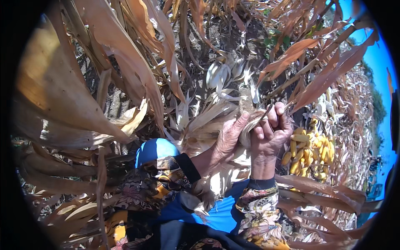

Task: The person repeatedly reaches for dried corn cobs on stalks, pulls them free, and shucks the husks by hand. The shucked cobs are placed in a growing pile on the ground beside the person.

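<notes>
My left hand [229, 134] is wrapped around an ear of corn in its pale dry husk [247, 134], thumb pointing up along it. On its right, my right hand [272, 131] has its fingers curled at the ear's tip, where brown silk and husk [257, 116] bunch together. A thin dark pointed piece [267, 111], perhaps a husking pin, sticks out by the right fingers. The kernels of this ear are hidden. Loose corn husks [209, 125] spread beneath and left of my hands, and more lie over my blue-clad lap [218, 215].
A heap of husked yellow corn ears [307, 153] lies on the ground to the right. Dry corn stalks and leaves [125, 56] crowd the left and top, some close to the camera. One stalk [325, 56] slants across the upper right. Stripped husks [218, 75] litter the soil ahead.
</notes>
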Available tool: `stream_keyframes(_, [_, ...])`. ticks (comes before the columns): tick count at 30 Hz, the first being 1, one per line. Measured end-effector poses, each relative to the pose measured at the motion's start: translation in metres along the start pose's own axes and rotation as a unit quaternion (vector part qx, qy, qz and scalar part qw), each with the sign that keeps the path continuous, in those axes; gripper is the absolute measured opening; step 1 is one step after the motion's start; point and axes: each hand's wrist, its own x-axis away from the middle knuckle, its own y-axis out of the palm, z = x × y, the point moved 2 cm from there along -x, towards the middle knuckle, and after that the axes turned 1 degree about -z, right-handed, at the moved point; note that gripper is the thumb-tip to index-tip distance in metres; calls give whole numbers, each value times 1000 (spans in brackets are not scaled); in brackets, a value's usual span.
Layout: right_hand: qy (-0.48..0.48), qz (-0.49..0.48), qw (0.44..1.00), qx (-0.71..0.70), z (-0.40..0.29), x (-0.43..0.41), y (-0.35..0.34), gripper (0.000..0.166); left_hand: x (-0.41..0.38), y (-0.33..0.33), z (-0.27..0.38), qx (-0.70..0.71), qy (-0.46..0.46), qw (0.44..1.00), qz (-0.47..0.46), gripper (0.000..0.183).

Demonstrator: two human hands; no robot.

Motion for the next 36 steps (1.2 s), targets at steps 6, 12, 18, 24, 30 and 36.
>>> stream_keyframes(6, [185, -53, 972, 134, 30, 41, -17, 28, -37, -60, 74, -57, 51, 964, 253, 46])
stream_keyframes(12, [280, -95, 889, 349, 25, 47, -22, 25, -27, -63, 113, -21, 126, 944, 305, 43])
stream_keyframes(18, [61, 0, 850, 524, -6, 26, -6, 44, -16, -60, 127, -213, 196, 925, 248, 40])
stream_keyframes(24, [-216, -42, 842, 493, -2, 35, 14, 56, -12, -43, 101, -257, 181, 920, 232, 30])
stream_keyframes(30, [-152, -178, 578, 782, 38, 33, 5, 76, -5, -43, 83, -236, 154, 948, 150, 27])
stream_keyframes(36, [-136, -120, 550, 815, 58, 13, -46, 64, 1, -35, 65, -186, 144, 955, 183, 27])
